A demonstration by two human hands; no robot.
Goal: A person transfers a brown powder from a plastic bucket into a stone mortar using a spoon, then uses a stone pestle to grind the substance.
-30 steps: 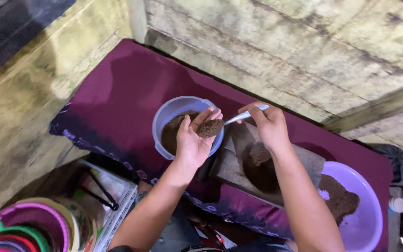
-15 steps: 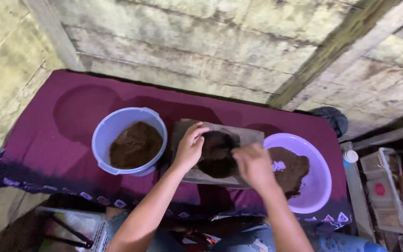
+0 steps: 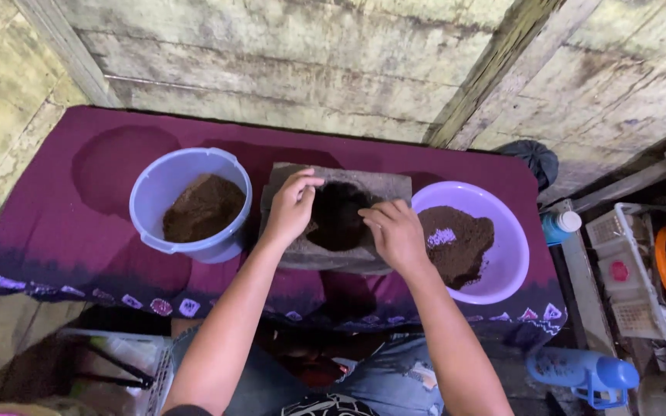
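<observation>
Grey rough stone slab with dark brown crumbly mass at centre of maroon-clothed worktop, little room between blue plastic bucket and shallow lilac plastic basin. Left hand curled, fingertips pinching at mass edge; right hand loosely bent, pressed on mass.

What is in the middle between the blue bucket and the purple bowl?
In the head view, a grey stone slab with dark brown paste lies between the blue bucket and the purple bowl.
</observation>
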